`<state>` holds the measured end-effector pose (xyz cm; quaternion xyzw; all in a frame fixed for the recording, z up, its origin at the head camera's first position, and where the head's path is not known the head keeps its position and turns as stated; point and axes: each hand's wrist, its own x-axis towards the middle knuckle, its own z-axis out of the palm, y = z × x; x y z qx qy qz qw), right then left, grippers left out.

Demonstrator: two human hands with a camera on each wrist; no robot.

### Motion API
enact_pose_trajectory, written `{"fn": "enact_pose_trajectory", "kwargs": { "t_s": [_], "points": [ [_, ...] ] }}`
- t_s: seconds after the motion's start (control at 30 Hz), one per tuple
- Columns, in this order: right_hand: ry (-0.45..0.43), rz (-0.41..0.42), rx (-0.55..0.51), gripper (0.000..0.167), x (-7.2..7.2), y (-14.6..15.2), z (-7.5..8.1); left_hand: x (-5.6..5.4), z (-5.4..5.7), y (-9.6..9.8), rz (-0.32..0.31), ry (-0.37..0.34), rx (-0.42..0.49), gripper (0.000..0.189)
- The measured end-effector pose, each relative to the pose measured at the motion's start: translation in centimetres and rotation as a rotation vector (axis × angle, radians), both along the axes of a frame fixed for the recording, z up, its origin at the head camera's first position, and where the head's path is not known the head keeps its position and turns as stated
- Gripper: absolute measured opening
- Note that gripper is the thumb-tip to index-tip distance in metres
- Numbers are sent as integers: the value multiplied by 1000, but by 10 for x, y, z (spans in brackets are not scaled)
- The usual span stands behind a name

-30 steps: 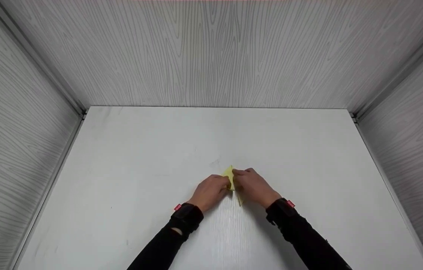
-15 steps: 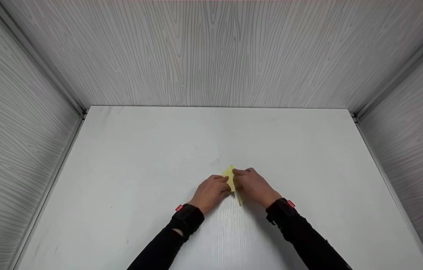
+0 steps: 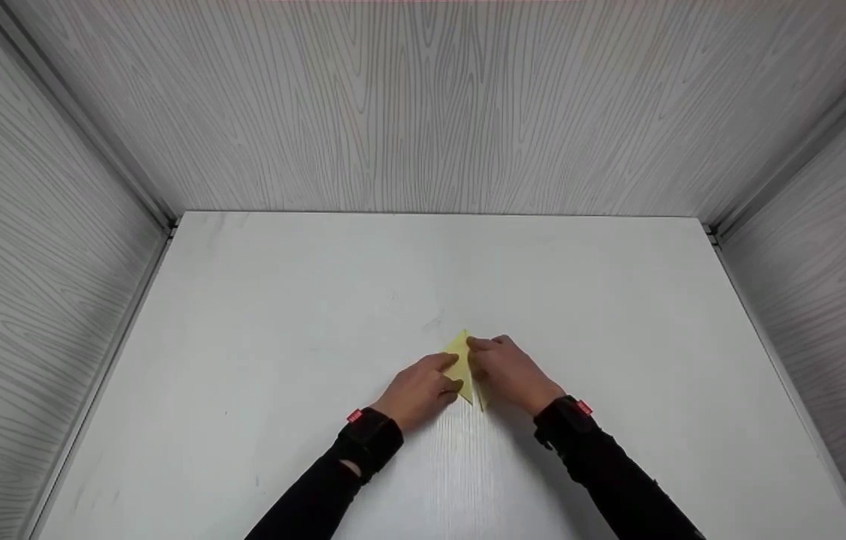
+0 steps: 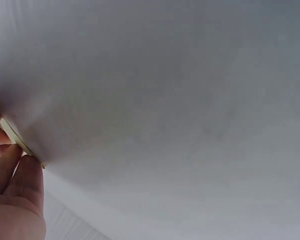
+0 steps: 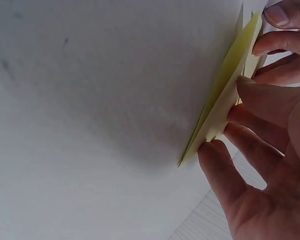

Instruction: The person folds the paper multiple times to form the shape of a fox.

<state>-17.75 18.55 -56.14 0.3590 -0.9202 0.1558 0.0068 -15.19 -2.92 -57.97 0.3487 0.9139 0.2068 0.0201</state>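
Observation:
A small folded piece of yellow paper (image 3: 461,372) lies near the middle of the white table, its pointed end away from me. Its left half is spread into a triangle, and a thin slit runs down its middle. My left hand (image 3: 415,391) holds the left side, thumb near the lower corner and a finger higher up. On the right side, my right hand (image 3: 511,375) grips the paper and covers most of that half. In the right wrist view the layers of the paper (image 5: 229,82) stand slightly apart along the edge. Only a thin strip of paper (image 4: 12,132) shows in the left wrist view.
The white tabletop (image 3: 258,300) is bordered by a grey wood-grain panel (image 3: 423,105) at the back. Similar panels stand at the left (image 3: 40,225) and right (image 3: 828,210). Black bands (image 3: 370,441) circle both wrists.
The left half of the paper has flattened and its lower corner now reaches further toward me. My left thumb and finger have spread apart. My right hand has hardly moved.

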Motion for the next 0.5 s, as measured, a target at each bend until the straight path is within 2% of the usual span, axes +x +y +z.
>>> {"fn": "enact_pose_trajectory", "kwargs": {
  "t_s": [0.13,0.23,0.37,0.5],
  "points": [
    [-1,15,-17,16,-1,0,-1,0,-1,-2,-41,75,-3,18],
    [8,24,-24,17,-1,0,0,-1,-1,-3,-67,103,-4,18],
    [15,14,-8,13,0,-1,-1,-2,0,-4,-61,58,-6,20],
    [33,-16,27,16,1,-2,-2,-2,1,-4,-44,2,-2,22]
  ]
}}
